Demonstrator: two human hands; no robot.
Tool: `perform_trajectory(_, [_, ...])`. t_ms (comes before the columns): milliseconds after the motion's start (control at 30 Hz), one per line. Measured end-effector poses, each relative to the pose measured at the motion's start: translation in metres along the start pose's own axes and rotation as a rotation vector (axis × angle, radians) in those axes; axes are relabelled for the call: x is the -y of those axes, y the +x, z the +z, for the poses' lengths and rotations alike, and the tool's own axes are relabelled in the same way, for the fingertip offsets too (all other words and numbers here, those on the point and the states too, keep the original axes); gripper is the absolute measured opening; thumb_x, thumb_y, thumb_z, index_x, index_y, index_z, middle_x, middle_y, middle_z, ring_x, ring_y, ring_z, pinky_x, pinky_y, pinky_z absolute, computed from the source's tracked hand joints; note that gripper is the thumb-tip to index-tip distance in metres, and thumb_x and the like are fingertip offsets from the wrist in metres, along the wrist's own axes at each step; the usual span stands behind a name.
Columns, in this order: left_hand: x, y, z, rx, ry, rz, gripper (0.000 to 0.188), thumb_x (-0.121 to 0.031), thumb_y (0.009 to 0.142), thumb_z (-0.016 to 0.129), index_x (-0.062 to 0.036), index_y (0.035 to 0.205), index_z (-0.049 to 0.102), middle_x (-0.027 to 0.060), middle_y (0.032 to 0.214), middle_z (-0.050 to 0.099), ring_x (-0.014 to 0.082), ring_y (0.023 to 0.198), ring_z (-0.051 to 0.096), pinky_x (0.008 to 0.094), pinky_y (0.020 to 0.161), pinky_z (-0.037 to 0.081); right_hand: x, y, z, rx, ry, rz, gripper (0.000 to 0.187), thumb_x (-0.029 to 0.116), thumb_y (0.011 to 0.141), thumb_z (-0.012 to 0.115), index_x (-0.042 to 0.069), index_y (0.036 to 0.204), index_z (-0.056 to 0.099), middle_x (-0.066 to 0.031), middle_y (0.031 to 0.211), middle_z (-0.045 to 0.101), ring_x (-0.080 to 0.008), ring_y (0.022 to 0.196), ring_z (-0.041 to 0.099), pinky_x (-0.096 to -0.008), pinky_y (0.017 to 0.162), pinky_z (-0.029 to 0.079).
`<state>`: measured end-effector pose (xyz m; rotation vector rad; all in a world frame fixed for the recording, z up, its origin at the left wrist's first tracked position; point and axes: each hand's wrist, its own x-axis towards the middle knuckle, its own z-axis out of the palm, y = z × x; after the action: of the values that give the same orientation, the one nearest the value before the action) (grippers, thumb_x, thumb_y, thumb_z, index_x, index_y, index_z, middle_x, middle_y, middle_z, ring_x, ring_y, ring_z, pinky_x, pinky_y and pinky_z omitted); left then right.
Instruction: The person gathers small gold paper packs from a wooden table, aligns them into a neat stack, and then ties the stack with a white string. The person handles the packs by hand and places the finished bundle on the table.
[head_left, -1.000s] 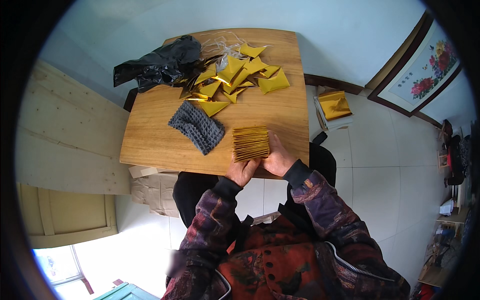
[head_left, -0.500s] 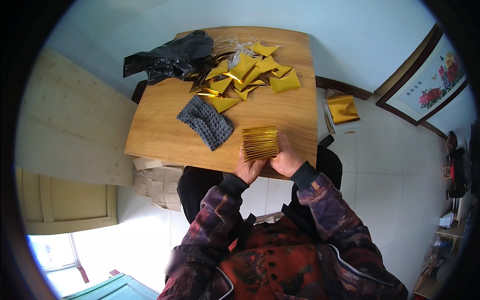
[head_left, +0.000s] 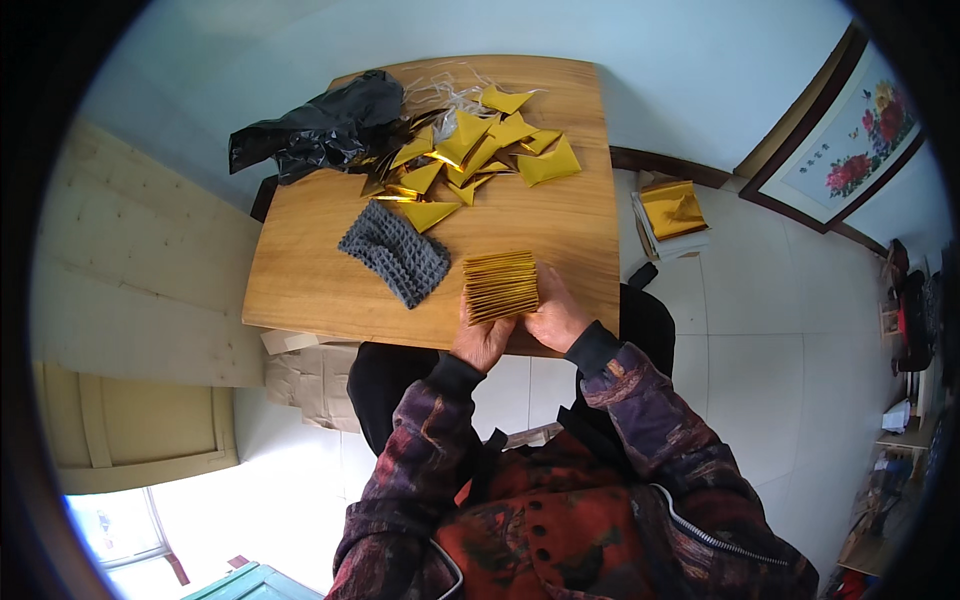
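A stack of folded gold foil paper (head_left: 501,286), its many layers showing as thin ridges, is held upright over the near edge of the wooden table (head_left: 330,300). My left hand (head_left: 482,335) grips its left and lower side, fingers partly hidden behind it. On its right side my right hand (head_left: 556,312) presses against it, with the fingers mostly out of sight. A grey waffle-textured cloth (head_left: 395,252) lies crumpled to the left of the stack. Farther back is a loose pile of folded gold paper pieces (head_left: 460,140).
A black plastic bag (head_left: 320,125) lies at the table's far left, beside clear plastic strips (head_left: 450,92). On the floor at right sits a stack of gold sheets (head_left: 672,208). A framed flower picture (head_left: 845,150) leans by the wall. Brown cardboard (head_left: 315,385) lies under the table's left side.
The whole scene has shifted slightly left in the view as the head turned. Both hands keep their hold on the gold paper stack, with little other movement.
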<state>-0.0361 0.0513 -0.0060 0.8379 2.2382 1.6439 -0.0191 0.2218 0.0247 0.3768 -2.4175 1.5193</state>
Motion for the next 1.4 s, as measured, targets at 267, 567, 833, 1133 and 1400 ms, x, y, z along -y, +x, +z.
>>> perform_trajectory(267, [-0.037, -0.020, -0.025, -0.377, -0.372, -0.019, 0.029, -0.009, 0.095, 0.048, -0.0019, 0.123, 0.051, 0.0100, 0.120, 0.053, 0.0186, 0.114, 0.048, 0.0313, 0.100, 0.036, 0.000, 0.003, -0.001, 0.097, 0.046, 0.112, 0.049, 0.017, 0.074, 0.071, 0.007, 0.117, 0.050, -0.0106, 0.112, 0.057, -0.0317, 0.108, 0.051, -0.0417, 0.100, 0.029])
perform_trajectory(567, [-0.080, -0.002, -0.041, -0.533, -0.017, -0.094, 0.015, -0.011, 0.093, 0.056, 0.0023, 0.096, 0.063, 0.0062, 0.088, 0.063, 0.0143, 0.085, 0.058, 0.0260, 0.078, 0.046, 0.008, 0.003, -0.007, 0.131, -0.009, 0.164, 0.054, 0.018, 0.074, 0.074, 0.007, 0.120, 0.047, -0.0101, 0.111, 0.057, -0.0312, 0.110, 0.051, -0.0420, 0.102, 0.026])
perform_trajectory(833, [-0.075, 0.005, -0.044, -0.531, -0.036, -0.130, 0.014, -0.011, 0.090, 0.061, 0.0028, 0.089, 0.064, 0.0055, 0.080, 0.063, 0.0115, 0.077, 0.056, 0.0254, 0.072, 0.045, 0.006, 0.002, -0.007, 0.141, -0.003, 0.172, 0.056, 0.019, 0.073, 0.074, 0.007, 0.120, 0.046, -0.0110, 0.110, 0.057, -0.0326, 0.110, 0.050, -0.0446, 0.104, 0.024])
perform_trajectory(1133, [-0.079, 0.008, -0.049, -0.521, 0.110, -0.182, 0.016, -0.013, 0.087, 0.064, 0.0028, 0.088, 0.064, 0.0102, 0.083, 0.065, 0.0176, 0.076, 0.059, 0.0290, 0.072, 0.047, 0.010, 0.002, -0.008, 0.165, -0.038, 0.231, 0.060, 0.020, 0.074, 0.073, 0.007, 0.123, 0.043, -0.0120, 0.112, 0.056, -0.0338, 0.114, 0.049, -0.0491, 0.109, 0.018])
perform_trajectory(1400, [-0.114, 0.008, -0.047, -0.266, 0.823, 0.236, 0.092, -0.043, 0.066, 0.081, -0.0060, 0.139, 0.039, 0.0176, 0.144, 0.034, 0.0357, 0.135, 0.030, 0.0490, 0.110, 0.022, 0.010, 0.001, -0.010, 0.160, -0.043, 0.237, 0.062, 0.020, 0.073, 0.074, 0.005, 0.123, 0.042, -0.0125, 0.112, 0.056, -0.0336, 0.115, 0.049, -0.0500, 0.109, 0.018])
